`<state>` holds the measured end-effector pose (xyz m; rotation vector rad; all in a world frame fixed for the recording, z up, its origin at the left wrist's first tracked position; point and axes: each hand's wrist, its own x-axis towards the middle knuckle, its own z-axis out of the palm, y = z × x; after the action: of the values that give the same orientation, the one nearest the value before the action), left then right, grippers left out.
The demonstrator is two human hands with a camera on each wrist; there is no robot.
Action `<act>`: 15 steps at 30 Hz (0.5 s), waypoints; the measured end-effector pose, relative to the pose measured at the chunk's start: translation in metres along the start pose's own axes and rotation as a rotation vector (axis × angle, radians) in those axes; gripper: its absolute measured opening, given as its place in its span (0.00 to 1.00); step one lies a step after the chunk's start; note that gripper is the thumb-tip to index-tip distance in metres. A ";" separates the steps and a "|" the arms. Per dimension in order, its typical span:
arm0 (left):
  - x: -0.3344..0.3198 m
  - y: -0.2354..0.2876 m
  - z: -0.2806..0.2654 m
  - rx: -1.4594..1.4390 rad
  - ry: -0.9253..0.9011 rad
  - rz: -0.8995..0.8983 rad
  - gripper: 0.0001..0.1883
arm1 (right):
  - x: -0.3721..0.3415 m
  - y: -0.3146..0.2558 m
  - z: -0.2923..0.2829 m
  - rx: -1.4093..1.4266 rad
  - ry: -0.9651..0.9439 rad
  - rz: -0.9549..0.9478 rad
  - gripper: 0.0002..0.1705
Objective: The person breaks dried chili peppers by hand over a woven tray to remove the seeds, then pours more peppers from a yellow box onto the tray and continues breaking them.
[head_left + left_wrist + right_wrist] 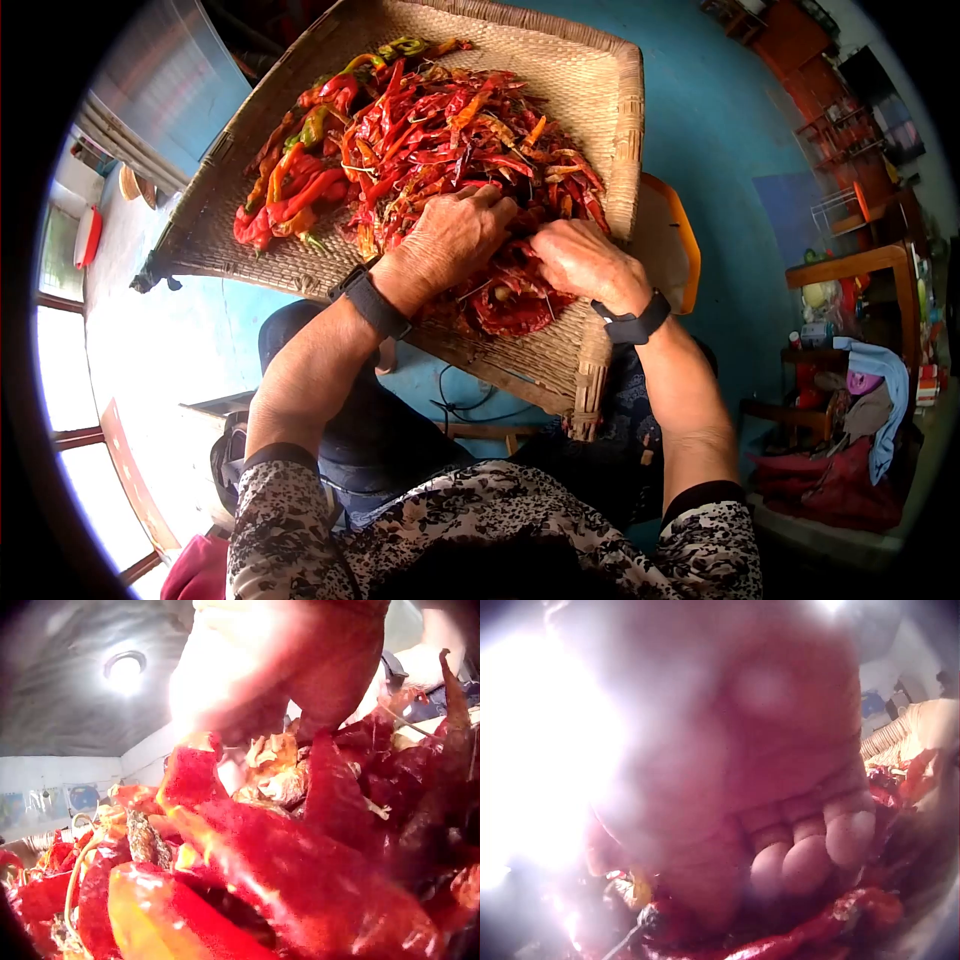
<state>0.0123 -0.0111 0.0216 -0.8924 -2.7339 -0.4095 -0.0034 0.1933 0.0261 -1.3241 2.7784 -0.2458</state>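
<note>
A heap of dried red chili peppers [430, 130] lies on a woven tray [575, 62] over the person's lap. The left hand [455, 232] is over the near part of the heap, its fingers bent down among the chilies; large red chilies [277, 862] hide the fingertips in the left wrist view, so I cannot tell what they hold. Close beside it on the right, the right hand [590, 262] reaches into the same heap. Its fingers [802, 862] curl toward the palm in the right wrist view, with the thumb down at a red chili [780, 945].
Larger, fresher red and green peppers [300, 190] lie along the tray's left side. An orange-edged stool [690, 255] stands under the tray's right side. Clothes [870, 430] are piled on a wooden chair at right, and a cable [465, 405] runs across the blue floor.
</note>
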 end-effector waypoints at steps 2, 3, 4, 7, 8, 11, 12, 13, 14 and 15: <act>0.001 0.000 0.000 -0.003 -0.023 -0.010 0.13 | 0.002 0.012 -0.007 0.172 0.002 0.039 0.05; 0.001 0.001 -0.001 0.003 0.012 0.000 0.14 | 0.002 0.022 -0.004 0.183 0.127 0.019 0.06; 0.001 0.002 -0.001 0.009 0.046 0.011 0.14 | -0.001 0.025 -0.009 0.227 0.200 0.063 0.04; 0.002 0.003 -0.007 -0.020 0.064 0.018 0.16 | -0.006 0.025 -0.034 0.351 0.265 0.203 0.04; 0.002 0.004 -0.007 -0.021 0.064 0.019 0.16 | -0.008 0.025 -0.038 0.350 0.264 0.204 0.04; 0.002 0.004 -0.008 -0.043 0.070 0.016 0.16 | -0.011 0.026 -0.045 0.322 0.413 0.231 0.08; 0.002 0.005 -0.008 -0.041 0.071 0.019 0.16 | -0.012 0.028 -0.044 0.322 0.413 0.231 0.08; 0.001 0.005 -0.008 -0.040 0.072 0.022 0.16 | -0.013 0.033 -0.042 0.324 0.480 0.267 0.08; 0.001 0.005 -0.008 -0.041 0.072 0.022 0.16 | -0.014 0.039 -0.042 0.327 0.546 0.304 0.09; 0.002 0.005 -0.008 -0.052 0.077 0.036 0.15 | -0.017 0.045 -0.044 0.327 0.556 0.369 0.10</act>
<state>0.0151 -0.0088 0.0302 -0.9177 -2.6447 -0.4993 -0.0325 0.2394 0.0612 -0.7286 3.1369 -1.1363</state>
